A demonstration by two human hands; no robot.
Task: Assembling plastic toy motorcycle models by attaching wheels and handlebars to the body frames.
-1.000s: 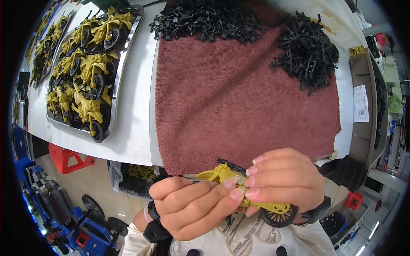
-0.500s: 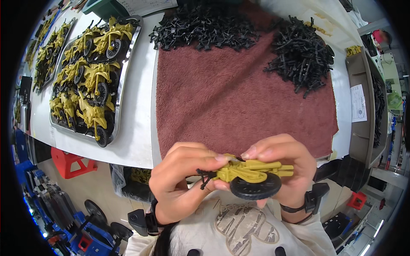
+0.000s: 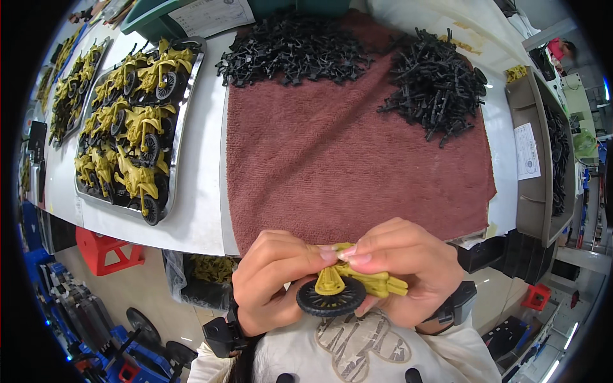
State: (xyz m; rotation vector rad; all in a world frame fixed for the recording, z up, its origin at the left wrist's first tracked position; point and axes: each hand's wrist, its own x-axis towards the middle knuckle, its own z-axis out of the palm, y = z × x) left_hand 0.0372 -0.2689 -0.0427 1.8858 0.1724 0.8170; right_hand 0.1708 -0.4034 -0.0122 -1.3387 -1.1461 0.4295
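Note:
A yellow toy motorcycle (image 3: 377,282) is held between my two hands, low in front of my chest and off the near edge of the table. Its one visible black spoked wheel (image 3: 331,297) points toward me on the left, with a yellow piece running to the hub. My left hand (image 3: 271,276) pinches the toy near that wheel, thumb on top. My right hand (image 3: 414,268) wraps round the other end, its thumb and fingertip pressing the top close to my left thumb. The fingers cover much of the body.
A reddish-brown towel (image 3: 345,172) covers the table ahead, bearing two heaps of small black parts (image 3: 300,48), (image 3: 437,86). At left stands a metal tray (image 3: 175,167) of yellow toy motorcycles. A grey bin (image 3: 527,191) is at right, a green bin (image 3: 150,19) at the back.
The toy motorcycle has been turned in my hands: its wheel has shifted left, and the black handlebar-like part at its left end no longer shows. My thumbs have come closer together.

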